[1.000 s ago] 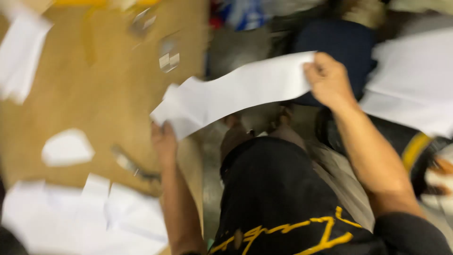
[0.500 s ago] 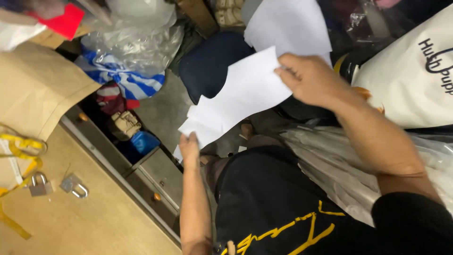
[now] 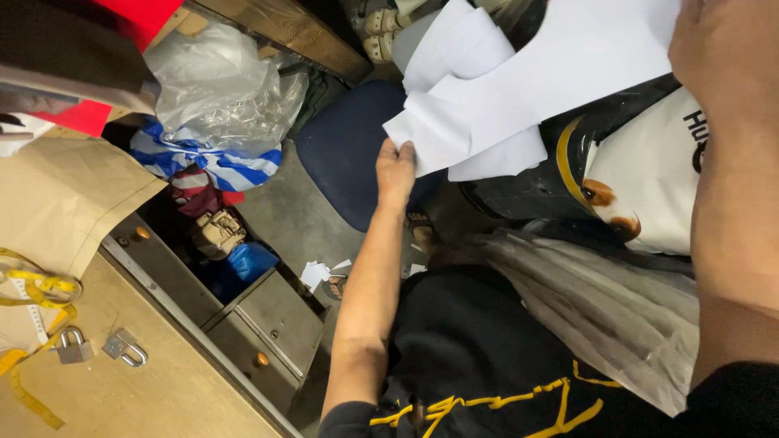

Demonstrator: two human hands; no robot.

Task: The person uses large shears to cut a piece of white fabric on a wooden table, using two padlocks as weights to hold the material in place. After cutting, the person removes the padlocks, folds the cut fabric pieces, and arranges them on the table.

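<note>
Both of my hands hold one large white paper sheet (image 3: 527,89) stretched across the upper right of the view. My left hand (image 3: 395,172) pinches its lower left corner, just above a dark blue seat cushion (image 3: 345,154). My right hand (image 3: 725,61) grips the sheet's far end at the top right edge, close to the camera. A second white sheet (image 3: 454,45) lies behind the held one. My black shirt with yellow lines (image 3: 479,365) fills the bottom middle.
A wooden table (image 3: 122,389) at lower left carries two padlocks (image 3: 101,347), a yellow tape measure (image 3: 32,308) and brown paper (image 3: 57,203). Drawers (image 3: 260,324) sit below it. Clear and blue-striped plastic bags (image 3: 215,122) lie beside them. A white printed bag (image 3: 649,186) and grey plastic (image 3: 600,308) are at right.
The view swung from the tabletop to the floor and chair at my right. Both hands kept hold of the white sheet and carried it up and rightward, the right hand now close to the camera.
</note>
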